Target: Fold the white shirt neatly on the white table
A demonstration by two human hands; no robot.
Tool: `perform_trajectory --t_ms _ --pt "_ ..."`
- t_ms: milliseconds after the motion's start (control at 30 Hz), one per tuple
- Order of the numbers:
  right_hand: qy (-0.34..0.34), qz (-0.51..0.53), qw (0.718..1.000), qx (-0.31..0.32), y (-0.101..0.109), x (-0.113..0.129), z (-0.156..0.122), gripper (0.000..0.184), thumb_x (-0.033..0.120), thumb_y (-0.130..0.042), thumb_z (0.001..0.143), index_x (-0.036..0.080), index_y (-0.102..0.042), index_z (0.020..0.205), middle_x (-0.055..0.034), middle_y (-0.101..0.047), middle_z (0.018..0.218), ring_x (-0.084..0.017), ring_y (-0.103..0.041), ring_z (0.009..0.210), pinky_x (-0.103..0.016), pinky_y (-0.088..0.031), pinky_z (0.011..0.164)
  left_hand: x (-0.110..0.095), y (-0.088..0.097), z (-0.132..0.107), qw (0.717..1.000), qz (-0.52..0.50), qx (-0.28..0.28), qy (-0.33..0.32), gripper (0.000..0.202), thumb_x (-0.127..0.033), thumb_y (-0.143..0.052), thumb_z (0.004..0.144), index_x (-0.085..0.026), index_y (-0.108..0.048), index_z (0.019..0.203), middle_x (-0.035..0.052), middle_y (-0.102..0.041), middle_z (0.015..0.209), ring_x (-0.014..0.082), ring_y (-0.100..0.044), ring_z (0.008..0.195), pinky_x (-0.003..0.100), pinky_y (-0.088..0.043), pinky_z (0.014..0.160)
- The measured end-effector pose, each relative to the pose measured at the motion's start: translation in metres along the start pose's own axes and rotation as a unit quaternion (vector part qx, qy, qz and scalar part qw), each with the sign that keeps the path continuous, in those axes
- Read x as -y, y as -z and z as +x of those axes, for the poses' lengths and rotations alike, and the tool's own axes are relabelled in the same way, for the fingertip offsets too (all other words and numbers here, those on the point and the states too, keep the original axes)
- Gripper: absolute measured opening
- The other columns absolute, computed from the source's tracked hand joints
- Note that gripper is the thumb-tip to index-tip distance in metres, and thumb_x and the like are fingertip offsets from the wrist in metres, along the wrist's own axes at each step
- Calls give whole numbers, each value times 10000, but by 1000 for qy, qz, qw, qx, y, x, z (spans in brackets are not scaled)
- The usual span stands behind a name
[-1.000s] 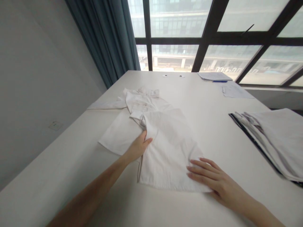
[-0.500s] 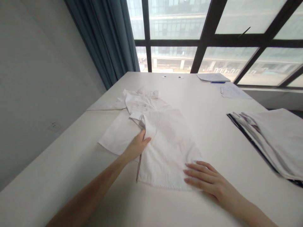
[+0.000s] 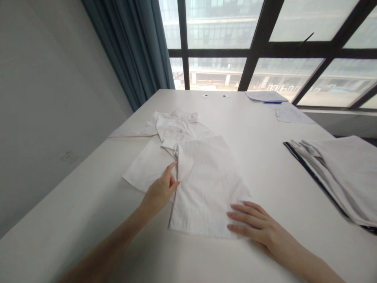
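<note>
A white shirt (image 3: pixel 206 173) lies on the table with one front panel folded over toward the right and its collar at the far end. Its other lower panel (image 3: pixel 150 167) spreads out to the left, and a sleeve (image 3: pixel 132 131) reaches toward the table's left edge. At the inner edge of the folded panel is my left hand (image 3: pixel 159 192), open, index finger and thumb apart, their tips touching the cloth edge. My right hand (image 3: pixel 262 226) rests flat and open on the shirt's lower right corner, fingers spread.
To the right lies a stack of folded light cloth (image 3: pixel 347 173) with a black edge beneath. Papers (image 3: pixel 265 96) and a blue pen (image 3: pixel 272 102) sit at the far right of the white table (image 3: pixel 235 118). A blue curtain (image 3: pixel 138 47) and wall border the left side.
My left hand has let go of the panel's edge and drawn slightly back toward me, thumb and index finger parting. The panel's edge lies flatter. My right hand has stayed in place.
</note>
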State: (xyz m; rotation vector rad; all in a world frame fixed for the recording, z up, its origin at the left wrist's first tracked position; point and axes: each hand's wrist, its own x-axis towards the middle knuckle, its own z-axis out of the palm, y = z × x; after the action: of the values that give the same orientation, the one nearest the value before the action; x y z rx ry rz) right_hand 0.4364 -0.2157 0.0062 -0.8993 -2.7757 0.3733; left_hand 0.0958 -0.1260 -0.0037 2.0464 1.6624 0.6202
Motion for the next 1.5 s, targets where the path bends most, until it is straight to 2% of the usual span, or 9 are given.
perform_trajectory --t_ms 133,300,433,533,633,833,967,1200,1500 --pt "1 -6 1000 -4 0 6 3 408 300 -484 969 377 -495 1370 30 -504 1430 -179 -330 1398 -409 -251 1166 -17 -4 -15 974 116 -62 -187 379 -175 -439 931 -199 -495 1305 77 -595 1004 214 -570 969 375 -492 861" --pt "-2 5 1000 20 4 11 5 424 343 -503 958 378 -479 1380 34 -479 1451 -203 -257 1429 -486 -165 1182 -31 -15 -33 912 171 103 -357 508 -259 -462 958 -269 -350 1453 80 -390 1492 256 -301 1399 479 -265 1136" --pt "-8 108 994 32 10 12 3 297 344 -519 944 357 -621 1222 5 -592 1342 -234 -364 1381 -530 -196 1165 -23 -19 -36 909 193 146 -339 584 -387 -418 975 -288 -215 1515 75 -199 1588 274 -160 1461 505 -160 1166" --pt "-95 190 973 -87 9 4 1 251 298 -453 967 298 -688 1056 -38 -701 1136 -220 -570 1196 -453 -394 1077 -21 -18 -35 913 175 148 -336 590 -405 -425 970 -293 -224 1513 73 -204 1586 269 -165 1461 497 -140 1174" --pt "-271 193 918 -217 2 -16 5 295 361 -443 955 250 -638 1145 -94 -694 1037 -212 -664 951 -374 -551 847 -21 -16 -33 920 149 145 -333 593 -417 -459 954 -279 -265 1498 78 -253 1572 267 -196 1454 497 -150 1175" --pt "-424 287 835 -202 1 -66 34 588 466 -551 852 183 -433 1355 -125 -678 1060 -220 -678 808 -367 -573 680 5 -16 -11 972 106 -30 -209 506 -311 -306 1004 -182 -225 1486 139 -371 1499 213 -290 1417 424 -277 1148" --pt "-402 335 838 -153 11 -75 59 530 457 -570 861 189 -491 1311 -107 -703 1012 -239 -686 857 -382 -575 742 36 -18 2 971 169 -83 -148 559 -402 -262 1004 -106 -251 1478 196 -360 1499 266 -288 1418 464 -274 1134" --pt "-352 470 794 -158 18 -64 69 568 362 -645 809 182 -470 1319 -144 -612 1265 -284 -621 1097 -448 -561 867 50 -10 1 960 244 -27 -131 506 -348 -246 998 -144 -376 1442 163 -347 1518 266 -294 1418 485 -263 1125" --pt "-284 418 863 -19 52 -109 29 659 380 -625 799 237 -438 1415 -74 -611 1300 -296 -601 1134 -474 -506 953 65 -4 -3 954 257 -36 -154 527 -382 -224 1001 -160 -362 1459 148 -368 1510 260 -318 1409 472 -268 1125"
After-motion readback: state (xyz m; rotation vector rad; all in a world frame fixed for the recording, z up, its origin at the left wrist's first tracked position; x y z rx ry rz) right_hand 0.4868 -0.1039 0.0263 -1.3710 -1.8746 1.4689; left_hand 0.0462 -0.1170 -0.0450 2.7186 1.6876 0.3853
